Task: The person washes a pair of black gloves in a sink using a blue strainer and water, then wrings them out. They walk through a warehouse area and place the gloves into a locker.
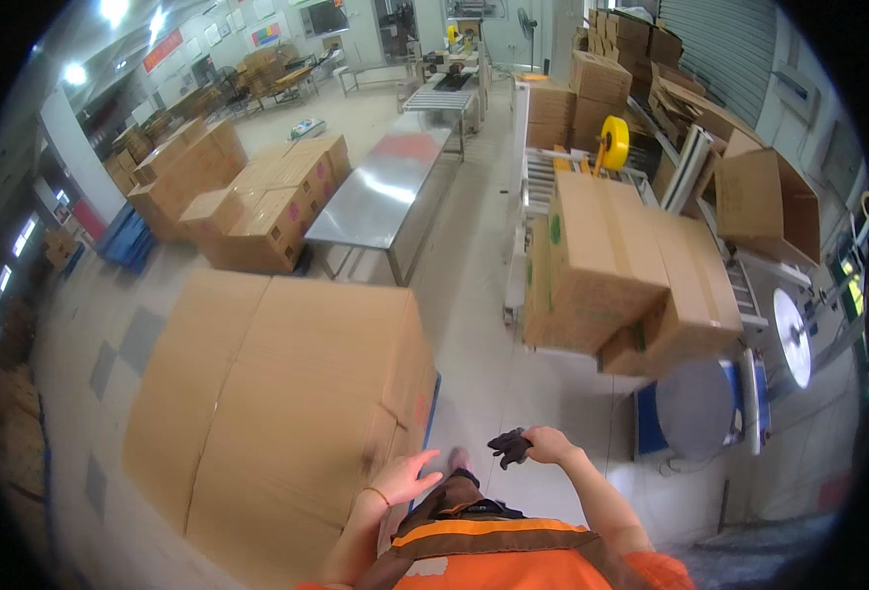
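Note:
My left hand [407, 477] hangs with fingers spread, empty, right beside the near corner of a big stack of flat brown cardboard sheets [277, 393]. My right hand [544, 444] is closed around a crumpled dark glove [511, 446], held out in front of my orange vest above the pale floor. A pile of sealed cardboard boxes [621, 270] stands ahead to the right, well out of reach of either hand.
A long steel table [385, 192] runs up the middle. Stacked cartons [257, 202] sit to its left. A roller conveyor [542, 177] with a yellow tape roll [614, 143] lies behind the boxes. A round wrapping turntable [695, 408] is at the right; floor lies between.

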{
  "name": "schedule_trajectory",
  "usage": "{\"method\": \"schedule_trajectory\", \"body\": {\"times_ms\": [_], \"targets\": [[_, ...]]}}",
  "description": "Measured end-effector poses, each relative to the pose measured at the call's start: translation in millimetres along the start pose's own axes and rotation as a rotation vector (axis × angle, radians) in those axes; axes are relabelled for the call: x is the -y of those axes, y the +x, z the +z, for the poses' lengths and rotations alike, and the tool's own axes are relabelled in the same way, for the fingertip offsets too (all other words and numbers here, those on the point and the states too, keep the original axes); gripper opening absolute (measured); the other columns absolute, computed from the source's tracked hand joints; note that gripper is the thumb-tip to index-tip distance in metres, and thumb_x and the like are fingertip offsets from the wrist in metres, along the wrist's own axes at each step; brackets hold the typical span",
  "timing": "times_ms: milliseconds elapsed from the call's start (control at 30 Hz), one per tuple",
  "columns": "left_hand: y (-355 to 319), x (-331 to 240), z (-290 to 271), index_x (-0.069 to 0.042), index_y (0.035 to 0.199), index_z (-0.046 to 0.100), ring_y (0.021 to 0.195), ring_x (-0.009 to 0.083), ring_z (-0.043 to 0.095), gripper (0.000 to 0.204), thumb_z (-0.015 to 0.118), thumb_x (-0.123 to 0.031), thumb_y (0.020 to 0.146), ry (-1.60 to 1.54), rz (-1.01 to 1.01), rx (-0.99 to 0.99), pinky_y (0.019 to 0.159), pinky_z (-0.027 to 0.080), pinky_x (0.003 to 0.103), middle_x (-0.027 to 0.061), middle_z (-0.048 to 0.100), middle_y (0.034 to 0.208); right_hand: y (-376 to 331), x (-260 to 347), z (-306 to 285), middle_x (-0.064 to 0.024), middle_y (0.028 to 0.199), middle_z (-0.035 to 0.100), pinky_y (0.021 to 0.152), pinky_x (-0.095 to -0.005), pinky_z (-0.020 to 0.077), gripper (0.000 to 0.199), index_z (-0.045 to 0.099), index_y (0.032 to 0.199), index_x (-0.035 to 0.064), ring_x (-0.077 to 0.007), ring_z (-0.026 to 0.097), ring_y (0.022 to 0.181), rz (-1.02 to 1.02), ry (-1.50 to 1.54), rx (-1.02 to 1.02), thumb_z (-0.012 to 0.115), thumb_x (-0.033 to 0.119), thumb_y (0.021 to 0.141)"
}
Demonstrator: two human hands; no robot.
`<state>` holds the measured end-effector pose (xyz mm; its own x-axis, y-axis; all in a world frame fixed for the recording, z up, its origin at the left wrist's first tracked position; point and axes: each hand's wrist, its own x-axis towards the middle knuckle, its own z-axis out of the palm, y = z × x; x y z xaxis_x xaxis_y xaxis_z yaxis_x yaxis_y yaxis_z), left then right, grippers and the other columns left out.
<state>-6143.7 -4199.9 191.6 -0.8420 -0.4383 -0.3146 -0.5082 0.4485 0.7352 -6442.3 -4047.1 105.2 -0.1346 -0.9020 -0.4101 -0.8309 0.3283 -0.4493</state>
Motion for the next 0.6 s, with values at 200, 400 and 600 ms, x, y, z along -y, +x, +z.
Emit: {"method": "schedule_trajectory", "body": {"times_ms": [200, 400, 600], "targets": [[151, -27, -97, -0.005, 0.115, 0.054, 0.094, 0.0300, 0.059, 0.038, 0.063, -0.023, 0.083, -0.071, 0.081, -0.221, 0.081, 0.048, 0.036, 0.0149, 0.060, 0.101, 130, -12, -114, -0.0164, 0.089, 0.064, 0.075, -0.0457, 0.0482, 0.021, 0.062, 0.089, 0.0068, -0.0356, 0.059, 0.089, -0.025, 0.012, -0.026, 0.057, 0.016, 0.071], [316, -17, -177, -0.006, 0.116, 0.054, 0.110, 0.0344, 0.049, 0.040, 0.063, -0.023, 0.081, 0.097, 0.255, -0.465, 0.093, 0.043, 0.040, 0.0163, 0.048, 0.124, 226, -12, -211, -0.0167, 0.094, 0.062, 0.077, -0.0450, 0.0474, 0.019, 0.061, 0.087, 0.0055, -0.0351, 0.058, 0.092, -0.142, 0.030, -0.111, 0.055, 0.014, 0.072], [449, -18, -252, -0.012, 0.121, 0.053, 0.118, 0.0373, 0.043, 0.048, 0.065, -0.030, 0.078, 0.352, -0.068, -0.372, 0.097, 0.039, 0.045, 0.0154, 0.041, 0.134, 289, -12, -339, -0.0149, 0.094, 0.061, 0.080, -0.0427, 0.0472, 0.020, 0.061, 0.090, 0.0037, -0.0331, 0.058, 0.096, -0.181, -0.029, -0.058, 0.055, 0.010, 0.072]]}}
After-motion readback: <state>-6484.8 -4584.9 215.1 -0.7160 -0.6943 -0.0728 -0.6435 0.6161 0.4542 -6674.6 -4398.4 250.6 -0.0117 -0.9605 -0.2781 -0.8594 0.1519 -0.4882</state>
